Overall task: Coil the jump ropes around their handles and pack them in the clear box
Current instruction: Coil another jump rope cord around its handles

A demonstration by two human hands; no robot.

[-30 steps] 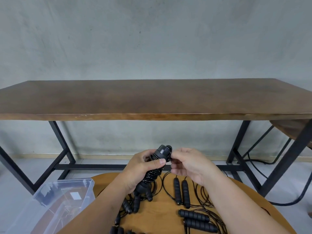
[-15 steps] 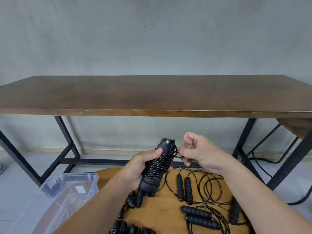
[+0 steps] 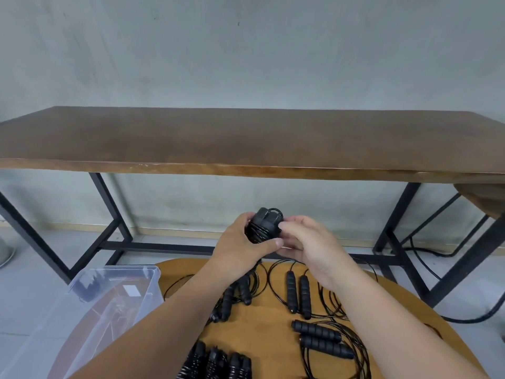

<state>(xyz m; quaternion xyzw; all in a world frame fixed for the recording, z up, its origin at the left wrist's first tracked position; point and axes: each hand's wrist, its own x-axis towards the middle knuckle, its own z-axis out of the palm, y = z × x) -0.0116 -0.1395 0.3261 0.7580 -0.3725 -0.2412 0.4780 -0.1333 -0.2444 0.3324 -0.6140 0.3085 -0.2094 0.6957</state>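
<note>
The head view shows the left hand [image 3: 240,246] gripping a jump rope bundle [image 3: 264,225] whose cord is wound round its paired handles, held up at 12 o'clock above the round wooden table [image 3: 270,335], while the right hand [image 3: 306,243] pinches at the bundle's end, seemingly tucking the last of the cord. This one looks nearly coiled but not yet packed. At 6 o'clock on the table lie several already wound bundles [image 3: 218,363], also unpacked. Loose ropes remain: a pair of handles [image 3: 297,294] at 1 o'clock, another pair [image 3: 321,337] at 3 o'clock, and more handles [image 3: 235,296] near 11 o'clock, cords sprawling. The clear box [image 3: 90,305] stands off the table at 9 o'clock; it appears to hold no ropes, so most of the task is left
</note>
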